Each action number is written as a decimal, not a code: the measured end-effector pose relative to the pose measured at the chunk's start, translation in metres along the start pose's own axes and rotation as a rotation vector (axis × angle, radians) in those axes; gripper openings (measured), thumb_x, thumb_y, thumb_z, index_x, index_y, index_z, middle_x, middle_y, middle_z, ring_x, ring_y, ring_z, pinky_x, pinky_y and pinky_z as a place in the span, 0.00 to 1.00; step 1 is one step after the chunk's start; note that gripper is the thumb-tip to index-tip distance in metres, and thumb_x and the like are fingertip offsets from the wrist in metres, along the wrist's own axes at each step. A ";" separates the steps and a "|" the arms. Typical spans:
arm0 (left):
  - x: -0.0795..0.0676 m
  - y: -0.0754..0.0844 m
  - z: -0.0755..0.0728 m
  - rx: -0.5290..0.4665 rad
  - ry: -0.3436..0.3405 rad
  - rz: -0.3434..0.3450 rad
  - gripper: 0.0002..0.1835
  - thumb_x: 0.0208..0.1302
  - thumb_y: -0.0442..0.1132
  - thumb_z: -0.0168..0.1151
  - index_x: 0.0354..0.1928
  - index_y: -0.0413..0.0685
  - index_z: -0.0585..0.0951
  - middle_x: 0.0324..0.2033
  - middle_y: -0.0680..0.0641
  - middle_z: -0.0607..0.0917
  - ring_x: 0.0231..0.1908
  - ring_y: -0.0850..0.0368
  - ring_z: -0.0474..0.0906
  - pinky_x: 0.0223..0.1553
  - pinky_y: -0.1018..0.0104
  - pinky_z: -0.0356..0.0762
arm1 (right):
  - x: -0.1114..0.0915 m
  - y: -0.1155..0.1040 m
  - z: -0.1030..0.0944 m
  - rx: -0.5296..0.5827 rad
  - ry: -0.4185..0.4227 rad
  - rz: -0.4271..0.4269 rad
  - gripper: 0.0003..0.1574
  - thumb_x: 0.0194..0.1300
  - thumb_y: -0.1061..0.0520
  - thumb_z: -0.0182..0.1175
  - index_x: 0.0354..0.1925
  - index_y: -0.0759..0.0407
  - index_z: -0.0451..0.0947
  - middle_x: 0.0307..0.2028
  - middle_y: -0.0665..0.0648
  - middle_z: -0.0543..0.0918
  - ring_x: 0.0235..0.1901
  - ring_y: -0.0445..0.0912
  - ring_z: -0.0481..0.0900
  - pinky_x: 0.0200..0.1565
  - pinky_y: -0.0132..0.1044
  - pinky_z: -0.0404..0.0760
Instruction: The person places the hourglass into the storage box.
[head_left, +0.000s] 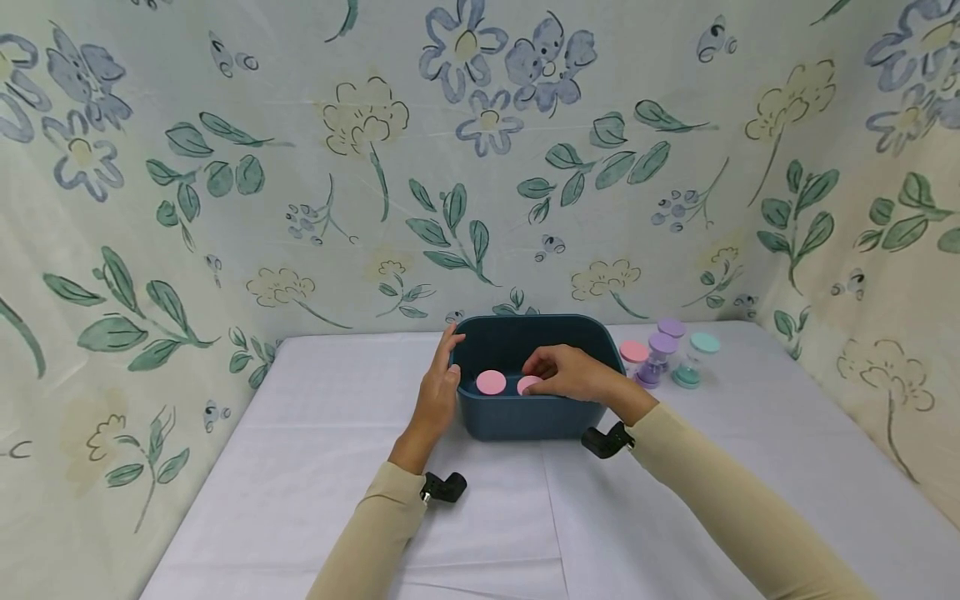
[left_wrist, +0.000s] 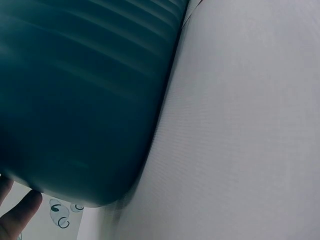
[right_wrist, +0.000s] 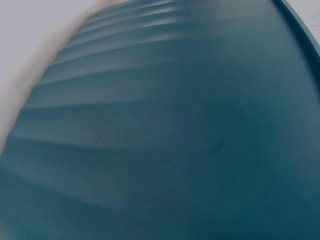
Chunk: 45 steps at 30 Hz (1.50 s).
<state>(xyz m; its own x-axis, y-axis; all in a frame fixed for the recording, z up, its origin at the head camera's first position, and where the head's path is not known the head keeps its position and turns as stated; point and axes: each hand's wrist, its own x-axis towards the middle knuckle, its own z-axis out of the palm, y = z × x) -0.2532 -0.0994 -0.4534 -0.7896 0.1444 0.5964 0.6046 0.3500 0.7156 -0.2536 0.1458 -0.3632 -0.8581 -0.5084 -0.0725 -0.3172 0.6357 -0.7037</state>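
Note:
A dark teal bin (head_left: 528,419) stands on the table, its ribbed wall filling most of both wrist views. My left hand (head_left: 438,392) rests against the bin's left end with fingers extended; two fingertips (left_wrist: 25,210) touch its edge in the left wrist view. Inside the bin, a pink-topped sand timer (head_left: 491,382) stands upright at the left. My right hand (head_left: 573,375) reaches over the near rim and pinches a second pink sand timer (head_left: 527,384) by its round top. The bin wall hides the lower parts of both timers. The right hand is out of sight in the right wrist view.
Right of the bin stand more sand timers: a pink one (head_left: 634,352), a near purple one (head_left: 658,358), another purple one (head_left: 671,327) behind, and a teal one (head_left: 696,360). A white cloth covers the table (head_left: 330,433). Floral fabric (head_left: 450,167) hangs behind and at the sides.

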 end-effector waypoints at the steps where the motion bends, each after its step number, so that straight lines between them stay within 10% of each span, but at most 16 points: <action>1: 0.000 0.000 0.000 0.000 -0.001 0.000 0.29 0.70 0.45 0.35 0.71 0.47 0.59 0.75 0.54 0.51 0.73 0.56 0.46 0.67 0.41 0.53 | 0.000 0.000 0.000 0.000 0.002 0.001 0.23 0.59 0.50 0.68 0.49 0.60 0.77 0.43 0.53 0.82 0.43 0.47 0.81 0.49 0.42 0.80; 45: 0.001 -0.004 0.001 -0.001 0.011 0.004 0.28 0.70 0.43 0.35 0.72 0.48 0.59 0.75 0.52 0.53 0.73 0.54 0.47 0.67 0.39 0.53 | -0.006 0.003 -0.010 0.115 0.193 -0.078 0.32 0.58 0.50 0.68 0.57 0.62 0.73 0.54 0.63 0.79 0.53 0.55 0.79 0.55 0.50 0.77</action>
<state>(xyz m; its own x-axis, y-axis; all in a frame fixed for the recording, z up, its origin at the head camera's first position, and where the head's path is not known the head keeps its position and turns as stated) -0.2563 -0.0999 -0.4557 -0.7862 0.1357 0.6028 0.6075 0.3485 0.7138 -0.2534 0.1560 -0.3578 -0.8977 -0.4256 0.1141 -0.3469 0.5230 -0.7785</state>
